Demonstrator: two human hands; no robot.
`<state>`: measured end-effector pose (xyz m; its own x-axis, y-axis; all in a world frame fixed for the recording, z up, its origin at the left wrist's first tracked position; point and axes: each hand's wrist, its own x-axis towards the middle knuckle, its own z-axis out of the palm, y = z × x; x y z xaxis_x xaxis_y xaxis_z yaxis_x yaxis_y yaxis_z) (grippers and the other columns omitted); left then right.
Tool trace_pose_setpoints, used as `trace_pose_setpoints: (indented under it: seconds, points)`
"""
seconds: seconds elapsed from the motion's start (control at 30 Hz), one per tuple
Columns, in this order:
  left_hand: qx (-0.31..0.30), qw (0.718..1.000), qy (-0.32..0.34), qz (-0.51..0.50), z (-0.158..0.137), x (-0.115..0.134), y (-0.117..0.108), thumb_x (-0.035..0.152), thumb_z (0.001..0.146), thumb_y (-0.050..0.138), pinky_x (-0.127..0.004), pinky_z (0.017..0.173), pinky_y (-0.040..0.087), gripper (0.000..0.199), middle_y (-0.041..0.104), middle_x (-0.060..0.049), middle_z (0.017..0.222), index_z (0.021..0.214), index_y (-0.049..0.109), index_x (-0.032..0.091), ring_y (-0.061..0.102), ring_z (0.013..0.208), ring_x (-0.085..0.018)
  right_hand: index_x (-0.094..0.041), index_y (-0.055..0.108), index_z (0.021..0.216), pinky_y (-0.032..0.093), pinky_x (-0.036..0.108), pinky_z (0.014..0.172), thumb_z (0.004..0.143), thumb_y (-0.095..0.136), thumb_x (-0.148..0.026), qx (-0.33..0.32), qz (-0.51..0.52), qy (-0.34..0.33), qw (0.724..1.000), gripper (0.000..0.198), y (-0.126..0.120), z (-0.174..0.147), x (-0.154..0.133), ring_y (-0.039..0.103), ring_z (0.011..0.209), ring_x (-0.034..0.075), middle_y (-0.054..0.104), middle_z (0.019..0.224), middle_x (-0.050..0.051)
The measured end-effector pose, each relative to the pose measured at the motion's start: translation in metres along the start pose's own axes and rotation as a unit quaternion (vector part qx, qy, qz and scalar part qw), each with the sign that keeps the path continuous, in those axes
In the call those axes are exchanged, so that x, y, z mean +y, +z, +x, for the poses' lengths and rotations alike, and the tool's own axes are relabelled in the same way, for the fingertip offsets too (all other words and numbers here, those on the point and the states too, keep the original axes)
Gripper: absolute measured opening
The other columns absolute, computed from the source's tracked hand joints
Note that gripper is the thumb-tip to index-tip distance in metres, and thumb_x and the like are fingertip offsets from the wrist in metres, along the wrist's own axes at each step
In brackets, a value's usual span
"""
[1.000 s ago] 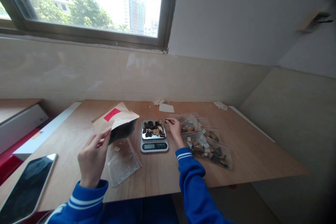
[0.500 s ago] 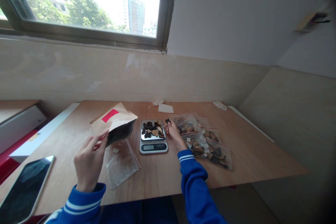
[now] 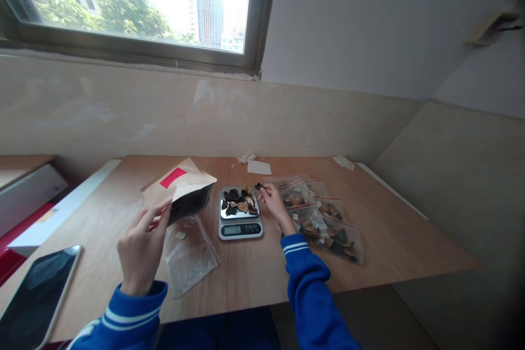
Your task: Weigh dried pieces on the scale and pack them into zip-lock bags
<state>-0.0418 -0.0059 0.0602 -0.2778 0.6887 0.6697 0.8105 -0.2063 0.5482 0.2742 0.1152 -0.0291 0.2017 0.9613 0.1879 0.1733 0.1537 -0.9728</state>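
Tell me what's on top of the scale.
Loose dark and tan pieces lie on the plate of the scale; the surface beneath them is hidden.

The left hand is raised inside the near edge of the table, thumb and fingers pinched. The right forearm stretches across that edge, the right hand pinching at its fingertips.

A: ok what's different from a sec ago?
B: right hand shifted a bit, so the dark piece it's pinching sticks out more now, closer to the scale's far right corner. Also camera dipped slightly, window sits higher.
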Motion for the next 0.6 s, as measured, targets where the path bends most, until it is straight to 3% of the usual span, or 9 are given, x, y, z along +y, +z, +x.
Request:
trace_pose_setpoints:
  seconds: [0.37,0.5,0.6]
  points:
    - [0.01,1.0,-0.007,-0.005,0.0,0.003,-0.005,0.045,0.089,0.055,-0.023,0.059,0.047,0.029,0.069,0.0,0.087,0.101,0.072,0.025,0.062,0.063,-0.011,-0.019,0.053,0.085,0.038,0.024,0.052,0.073,0.062,-0.055,-0.012,-0.005,-0.011,1.0,0.04,-0.003,-0.005,-0.028,0.054,0.052,0.014,0.06,0.056,-0.003]
    - [0.009,1.0,-0.003,0.004,0.001,0.004,-0.006,0.043,0.089,0.055,-0.022,0.059,0.045,0.027,0.069,0.0,0.086,0.101,0.072,0.025,0.061,0.061,-0.01,-0.019,0.054,0.089,0.043,0.024,0.056,0.079,0.06,-0.052,-0.082,0.033,-0.053,0.995,0.035,0.007,-0.027,-0.075,0.059,0.059,0.014,0.065,0.066,0.0]
    - [0.003,1.0,-0.004,0.019,0.001,0.006,-0.006,0.042,0.089,0.056,-0.021,0.058,0.043,0.026,0.068,0.001,0.085,0.101,0.072,0.026,0.062,0.062,-0.01,-0.019,0.055,0.092,0.051,0.027,0.068,0.087,0.057,-0.044,-0.157,0.054,-0.097,0.981,0.025,0.023,-0.052,-0.12,0.065,0.069,0.014,0.07,0.077,0.002]
